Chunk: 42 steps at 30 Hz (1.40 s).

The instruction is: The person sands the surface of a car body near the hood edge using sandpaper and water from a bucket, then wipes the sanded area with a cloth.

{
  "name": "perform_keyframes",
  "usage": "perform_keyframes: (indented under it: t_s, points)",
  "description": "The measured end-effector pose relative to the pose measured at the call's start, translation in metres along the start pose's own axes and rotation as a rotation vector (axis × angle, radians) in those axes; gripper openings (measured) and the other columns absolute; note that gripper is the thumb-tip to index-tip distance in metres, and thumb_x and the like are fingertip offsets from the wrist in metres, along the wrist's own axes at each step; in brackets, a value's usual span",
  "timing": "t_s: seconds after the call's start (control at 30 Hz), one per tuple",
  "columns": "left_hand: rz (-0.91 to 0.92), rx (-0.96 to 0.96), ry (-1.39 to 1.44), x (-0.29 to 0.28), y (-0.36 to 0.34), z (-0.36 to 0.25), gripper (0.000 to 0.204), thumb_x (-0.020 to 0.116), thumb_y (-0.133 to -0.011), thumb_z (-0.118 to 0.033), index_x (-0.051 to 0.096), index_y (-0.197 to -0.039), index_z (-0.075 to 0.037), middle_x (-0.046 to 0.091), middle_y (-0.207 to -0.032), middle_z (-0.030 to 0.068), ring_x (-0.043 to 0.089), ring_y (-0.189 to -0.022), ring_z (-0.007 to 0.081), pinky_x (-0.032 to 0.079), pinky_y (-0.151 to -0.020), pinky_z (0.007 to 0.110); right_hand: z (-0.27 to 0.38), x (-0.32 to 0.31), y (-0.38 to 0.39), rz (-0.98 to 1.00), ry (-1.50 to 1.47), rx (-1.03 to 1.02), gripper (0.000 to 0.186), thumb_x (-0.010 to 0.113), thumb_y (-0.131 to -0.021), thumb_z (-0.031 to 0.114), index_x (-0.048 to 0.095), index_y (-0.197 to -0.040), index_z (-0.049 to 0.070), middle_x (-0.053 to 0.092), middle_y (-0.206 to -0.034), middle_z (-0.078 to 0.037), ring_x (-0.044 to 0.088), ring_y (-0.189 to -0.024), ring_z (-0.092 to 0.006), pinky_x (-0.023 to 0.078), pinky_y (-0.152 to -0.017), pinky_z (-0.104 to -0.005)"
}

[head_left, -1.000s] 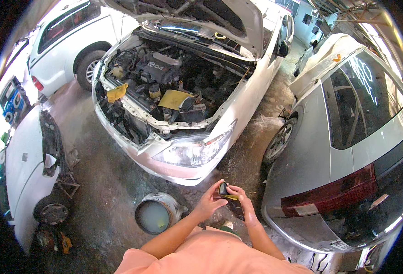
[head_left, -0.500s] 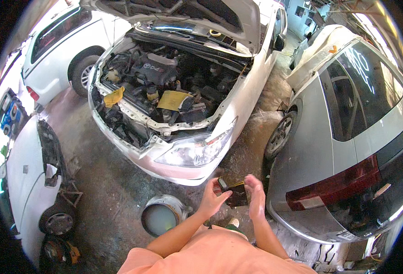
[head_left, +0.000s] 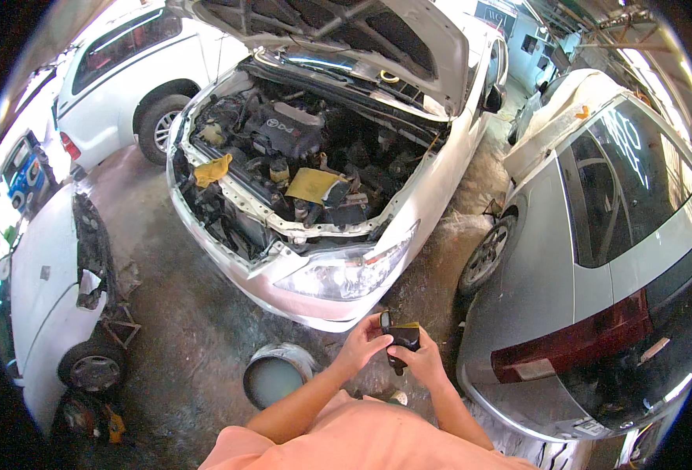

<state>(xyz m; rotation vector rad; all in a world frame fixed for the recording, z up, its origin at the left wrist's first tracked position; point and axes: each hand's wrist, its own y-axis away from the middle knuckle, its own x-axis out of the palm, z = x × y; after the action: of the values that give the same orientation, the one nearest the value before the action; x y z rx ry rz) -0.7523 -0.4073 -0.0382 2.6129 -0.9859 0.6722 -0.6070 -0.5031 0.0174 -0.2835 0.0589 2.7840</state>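
Note:
My left hand point(head_left: 361, 345) is closed on a small block point(head_left: 386, 321) with a grey top, held just in front of the white car's bumper. My right hand point(head_left: 422, 362) grips a dark sheet point(head_left: 403, 337) with a yellow edge or back, its thumb pressed on the dark face. The sheet lies against the block, between both hands. Beyond them the white car point(head_left: 428, 215) has its hood up, with a yellow sheet point(head_left: 308, 184) and a crumpled yellow cloth point(head_left: 211, 169) in the engine bay.
A metal bucket point(head_left: 271, 381) of cloudy liquid stands on the floor below left of my hands. A silver car point(head_left: 542, 329) stands close on my right. A white body part with a wheel point(head_left: 56, 274) is at left, a white pickup point(head_left: 103, 117) behind it.
Half a second ago my right hand had its fingers raised and apart; now they are closed on the dark sheet, which sits folded smaller against the block.

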Motion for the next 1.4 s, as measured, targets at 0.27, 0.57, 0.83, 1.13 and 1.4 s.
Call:
perform_keyframes:
  t_s: [0.27, 0.57, 0.83, 1.13, 1.4]
  points:
    - [0.375, 0.257, -0.124, 0.037, 0.012, -0.026, 0.095, 0.068, -0.094, -0.010, 0.002, -0.162, -0.002, 0.008, -0.168, 0.0155, 0.010, -0.155, 0.0255, 0.010, -0.125, 0.038, 0.022, -0.004, 0.002, -0.199, -0.304, 0.060, 0.048, 0.077, -0.079, -0.002, 0.058, -0.123, 0.002, 0.065, -0.111, -0.007, 0.063, -0.100, -0.0146, 0.053, -0.089, -0.0307]
    - [0.276, 0.144, -0.235, 0.035, 0.009, -0.018, 0.095, 0.070, -0.095, -0.012, 0.004, -0.164, -0.011, 0.033, -0.158, 0.0171, 0.040, -0.141, 0.0240, 0.035, -0.116, 0.039, 0.025, -0.010, 0.005, -0.189, -0.224, -0.006, 0.052, 0.076, -0.075, -0.004, 0.057, -0.124, 0.003, 0.062, -0.117, -0.006, 0.060, -0.107, -0.0158, 0.050, -0.095, -0.0309]
    - [0.296, -0.008, -0.010, 0.008, -0.001, 0.020, 0.113, 0.078, -0.085, -0.005, -0.002, -0.164, -0.018, 0.039, -0.153, 0.0135, 0.049, -0.129, 0.0216, 0.047, -0.106, 0.041, -0.015, -0.007, 0.001, -0.017, -0.182, 0.127, 0.070, 0.082, -0.077, 0.014, 0.052, -0.138, -0.004, 0.062, -0.127, -0.011, 0.060, -0.114, -0.0200, 0.048, -0.102, -0.0359]
    - [-0.475, -0.196, -0.542, -0.168, 0.074, 0.157, 0.046, 0.072, -0.088, -0.023, 0.062, -0.128, -0.003, 0.062, -0.124, 0.0147, 0.059, -0.114, 0.0241, 0.051, -0.095, 0.039, -0.101, -0.055, 0.002, 0.100, 0.580, 0.103, 0.043, 0.074, -0.086, 0.013, 0.060, -0.125, 0.001, 0.064, -0.116, -0.014, 0.063, -0.103, -0.0283, 0.048, -0.093, -0.0366]
    - [-0.465, -0.994, -1.310, -0.324, 0.182, 0.284, 0.059, 0.063, -0.091, -0.043, 0.059, -0.128, 0.002, 0.057, -0.135, 0.0248, 0.054, -0.124, 0.0440, 0.044, -0.105, 0.048, -0.229, -0.199, 0.251, 0.667, 1.088, 0.996, 0.033, 0.075, -0.085, 0.022, 0.069, -0.110, 0.002, 0.071, -0.093, -0.024, 0.068, -0.092, -0.0354, 0.051, -0.079, -0.0421]
